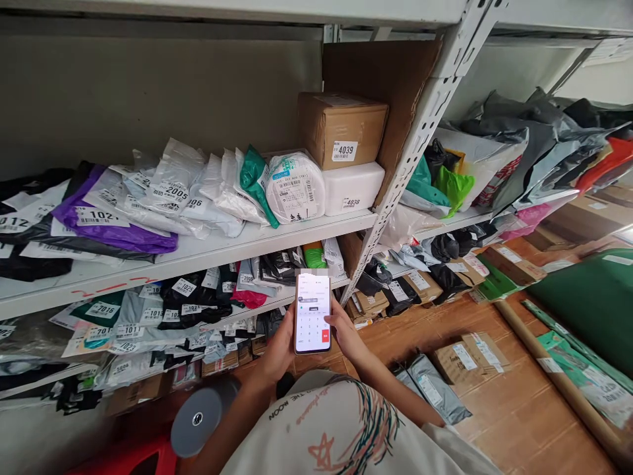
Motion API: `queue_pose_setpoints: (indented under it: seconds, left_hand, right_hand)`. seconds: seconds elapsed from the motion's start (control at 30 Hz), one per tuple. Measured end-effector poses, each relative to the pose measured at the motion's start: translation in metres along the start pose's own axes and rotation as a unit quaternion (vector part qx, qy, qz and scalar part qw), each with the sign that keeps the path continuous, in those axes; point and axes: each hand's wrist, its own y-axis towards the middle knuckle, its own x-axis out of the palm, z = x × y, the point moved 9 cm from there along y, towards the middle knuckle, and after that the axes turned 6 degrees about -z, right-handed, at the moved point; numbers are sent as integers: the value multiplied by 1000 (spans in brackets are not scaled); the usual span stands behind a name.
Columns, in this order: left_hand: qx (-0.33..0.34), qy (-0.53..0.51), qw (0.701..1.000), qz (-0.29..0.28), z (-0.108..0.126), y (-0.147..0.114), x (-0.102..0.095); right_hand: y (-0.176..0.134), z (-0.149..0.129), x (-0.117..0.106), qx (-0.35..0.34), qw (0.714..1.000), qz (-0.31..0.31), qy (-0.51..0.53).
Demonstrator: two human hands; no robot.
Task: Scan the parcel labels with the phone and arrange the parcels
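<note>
My grip, left hand and right hand, holds the phone in front of the shelves, right thumb at its lit keypad. Labelled parcels already lie shelved, none in my hands; how much number entry is done or left I cannot tell.

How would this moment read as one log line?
left hand: holding phone | right hand: thumb over screen | phone: lit, keypad showing | carton: atop white box

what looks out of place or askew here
The grey bag, two cardboard boxes and long tube lie on the floor at right, odd beside so many parcels on shelves. No spill or clear damage shows.
</note>
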Motion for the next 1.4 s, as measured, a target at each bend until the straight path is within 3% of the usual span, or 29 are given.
queue_pose_setpoints:
  seconds: [0.43, 0.67, 0.87, 1.07, 1.4]
  left_hand:
    - [-1, -12, 1000, -16, -2, 10, 6]
    - [-21, -42, 998, -35, -1, 11, 2]
    - [-16, -34, 995, -88, -1, 13, 5]
    - [-27, 9, 998, -61, -6, 16, 0]
    - [-27, -49, 994, -93, 1, 18, 6]
  right_hand:
    - [5, 0, 3, -15, 1000, -13, -11]
    - [6, -2, -1, 9, 997, -73, 10]
    - [10, 0, -4, 11, 998, -62, 24]
    - [10, 0, -7, 12, 999, -49, 21]
    - [14, -1, -8, 5, 998, -66, 22]
